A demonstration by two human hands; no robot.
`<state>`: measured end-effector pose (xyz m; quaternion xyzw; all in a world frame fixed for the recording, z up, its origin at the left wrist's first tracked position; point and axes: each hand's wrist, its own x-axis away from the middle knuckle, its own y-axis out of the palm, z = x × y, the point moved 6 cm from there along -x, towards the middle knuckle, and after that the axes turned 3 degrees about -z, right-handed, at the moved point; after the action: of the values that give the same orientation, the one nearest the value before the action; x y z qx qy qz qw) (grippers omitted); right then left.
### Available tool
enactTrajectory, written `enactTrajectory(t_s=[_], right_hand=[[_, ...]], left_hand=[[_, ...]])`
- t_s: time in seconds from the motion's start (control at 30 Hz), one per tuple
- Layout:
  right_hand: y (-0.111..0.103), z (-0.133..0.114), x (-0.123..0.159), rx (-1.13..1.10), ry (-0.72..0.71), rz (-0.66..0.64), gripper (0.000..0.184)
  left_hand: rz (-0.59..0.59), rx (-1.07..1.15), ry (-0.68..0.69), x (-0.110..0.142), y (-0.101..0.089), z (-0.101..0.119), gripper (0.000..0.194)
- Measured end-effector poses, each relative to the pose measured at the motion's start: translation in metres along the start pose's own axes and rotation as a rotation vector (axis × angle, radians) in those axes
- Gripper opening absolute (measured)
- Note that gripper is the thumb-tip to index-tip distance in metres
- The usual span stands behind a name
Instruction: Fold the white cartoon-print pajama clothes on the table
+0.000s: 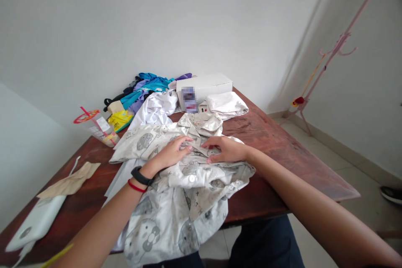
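Observation:
A white shirt with grey cartoon prints [176, 201] lies spread over the near part of a dark red wooden table [276, 142], its lower end hanging over the front edge. My left hand [171, 153] rests on the shirt's middle, fingers curled and pinching the cloth near the collar. My right hand [224, 149] lies just to its right, fingers bent and pressing on the same fabric. A black band and a red band circle my left wrist.
Behind the shirt lie a plain white garment [155, 111], a folded white cloth [228, 104], a white box [204, 86] and a heap of blue and purple clothes [144, 88]. A plastic cup [100, 127] with straw, brown paper [69, 182] and a white device [36, 222] sit left. A pink coat stand [326, 58] is right.

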<state>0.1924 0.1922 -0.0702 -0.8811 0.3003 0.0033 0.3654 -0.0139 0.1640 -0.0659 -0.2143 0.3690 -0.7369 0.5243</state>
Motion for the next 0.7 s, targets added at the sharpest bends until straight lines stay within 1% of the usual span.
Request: enactTrajectory(t_s=[0.03,0.07,0.13,0.17,0.3,0.43,0.5,0.57,0.7], right_hand=[[0.003,0.001,0.001,0.022,0.021,-0.036,0.049],[0.003,0.004,0.001,0.035,0.048,-0.049,0.041],[0.000,0.008,0.002,0.039,0.093,-0.014,0.025],[-0.004,0.009,0.002,0.027,0.106,0.023,0.022],[-0.023,0.013,0.004,-0.091,0.104,0.209,0.026],[-0.043,0.025,0.012,-0.306,0.140,0.418,0.032],[-0.051,0.034,0.018,-0.433,0.179,0.531,0.032],[-0.055,0.042,0.021,-0.552,0.213,0.614,0.033],[-0.057,0.049,0.024,-0.707,0.253,0.680,0.037]], left_hand=[[0.064,-0.006,-0.017,0.003,-0.004,-0.001,0.034],[0.111,-0.007,-0.030,0.005,-0.007,-0.001,0.031],[0.154,-0.004,-0.034,0.006,-0.008,-0.001,0.028],[0.163,-0.008,-0.022,0.006,-0.008,0.000,0.028],[0.235,-0.103,0.023,0.011,-0.010,0.008,0.026],[0.344,-0.189,-0.053,0.021,-0.020,0.011,0.033],[0.351,-0.160,-0.092,0.025,-0.026,0.010,0.038],[0.328,-0.097,-0.089,0.026,-0.031,0.008,0.039],[0.217,0.055,0.010,0.024,-0.042,0.008,0.036]])
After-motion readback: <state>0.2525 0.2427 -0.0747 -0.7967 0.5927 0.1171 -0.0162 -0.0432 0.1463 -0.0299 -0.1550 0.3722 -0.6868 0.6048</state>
